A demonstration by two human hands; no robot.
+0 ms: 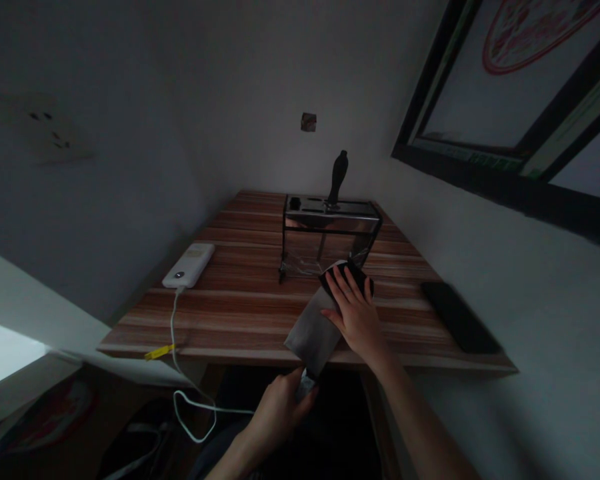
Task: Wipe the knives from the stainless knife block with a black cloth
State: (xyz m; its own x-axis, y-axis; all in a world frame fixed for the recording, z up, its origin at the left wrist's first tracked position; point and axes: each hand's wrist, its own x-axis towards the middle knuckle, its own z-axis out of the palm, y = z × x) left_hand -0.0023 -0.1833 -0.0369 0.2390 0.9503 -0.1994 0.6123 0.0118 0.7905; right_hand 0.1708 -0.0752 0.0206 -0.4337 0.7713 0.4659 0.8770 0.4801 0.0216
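Note:
A wide-bladed cleaver lies slanted over the front edge of a wooden table, its black handle pointing away from me. My right hand rests on that handle with the fingers wrapped over it. My left hand is below the table edge, closed in a pinch at the blade's near end on a small pale thing I cannot make out. Just behind the handle stands a clear knife rack with one black-handled knife upright in it.
A white power bank lies at the table's left, its white cable hanging over the front edge. A black phone lies at the right edge by the wall. A dark-framed picture hangs on the right. The room is dim.

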